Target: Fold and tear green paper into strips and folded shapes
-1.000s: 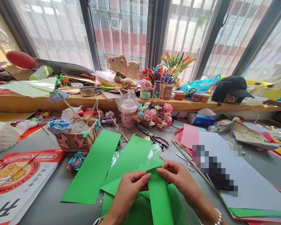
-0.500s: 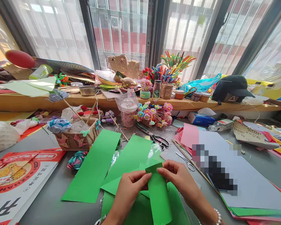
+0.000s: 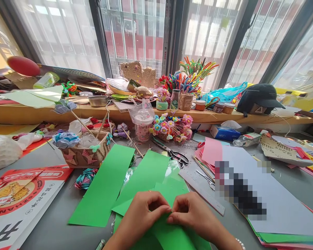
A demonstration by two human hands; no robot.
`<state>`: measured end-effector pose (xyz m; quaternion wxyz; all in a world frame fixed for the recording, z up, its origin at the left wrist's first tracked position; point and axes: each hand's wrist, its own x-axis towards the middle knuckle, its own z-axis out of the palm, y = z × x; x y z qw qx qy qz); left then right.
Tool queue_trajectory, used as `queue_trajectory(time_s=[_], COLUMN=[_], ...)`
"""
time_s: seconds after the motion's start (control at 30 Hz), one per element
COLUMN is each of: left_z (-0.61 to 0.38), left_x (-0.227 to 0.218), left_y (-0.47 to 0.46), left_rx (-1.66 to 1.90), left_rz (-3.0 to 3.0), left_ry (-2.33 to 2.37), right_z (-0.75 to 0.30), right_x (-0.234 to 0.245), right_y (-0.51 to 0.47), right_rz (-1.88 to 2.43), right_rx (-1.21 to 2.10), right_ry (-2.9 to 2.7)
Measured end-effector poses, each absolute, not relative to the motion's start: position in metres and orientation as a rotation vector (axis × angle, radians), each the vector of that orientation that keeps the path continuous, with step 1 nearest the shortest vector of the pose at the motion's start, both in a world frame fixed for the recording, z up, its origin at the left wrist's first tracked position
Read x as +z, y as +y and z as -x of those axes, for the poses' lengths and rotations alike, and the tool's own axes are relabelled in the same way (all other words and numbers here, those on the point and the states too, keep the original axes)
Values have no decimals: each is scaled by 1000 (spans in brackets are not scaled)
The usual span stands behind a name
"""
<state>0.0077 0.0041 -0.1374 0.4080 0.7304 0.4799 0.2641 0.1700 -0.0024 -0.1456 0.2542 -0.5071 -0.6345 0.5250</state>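
Note:
Close to me, my left hand (image 3: 148, 215) and my right hand (image 3: 189, 217) meet with thumbs and fingertips pinched together on a strip of green paper (image 3: 176, 238). The far end of that strip is hidden by the fingers, while its near part slopes down towards the bottom edge. Under and beyond the hands lie more green sheets (image 3: 150, 173), overlapping one another. A separate green rectangle (image 3: 104, 185) lies flat to the left of them.
Black-handled scissors (image 3: 178, 158) and small silver scissors (image 3: 207, 178) lie past the hands. A ruler (image 3: 203, 192) is at the right, beside a stack of coloured paper (image 3: 279, 198). A basket with paper flowers (image 3: 86, 156) stands left, near a printed paper bag (image 3: 18, 205).
Both hands have moved down and closer together. The strip's top end, upright between them before, is now lowered and covered by the fingers, and the ruler shows more.

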Motion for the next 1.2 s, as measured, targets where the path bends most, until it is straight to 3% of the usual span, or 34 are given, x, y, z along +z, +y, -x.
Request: queue_trajectory(time_s=[0.33,0.67,0.97,1.2], left_z=[2,29,28,48], left_x=[-131,-118,-120,-109], left_y=[1,9,6,13], left_rx=[369,478,282,464], left_rz=[-2162,-2183,-2215,-2166], left_ry=[1076,1179,1118,1226], right_z=[-165,-175,-178,-203], right_x=[-148,-139,-141,-125], right_y=[-9,-9,-7,3], right_rz=[1318,1237,1227,1290], right_rx=[1380,1320,1300,1352], right_ry=[-1823,-1975,-2050,-1875])
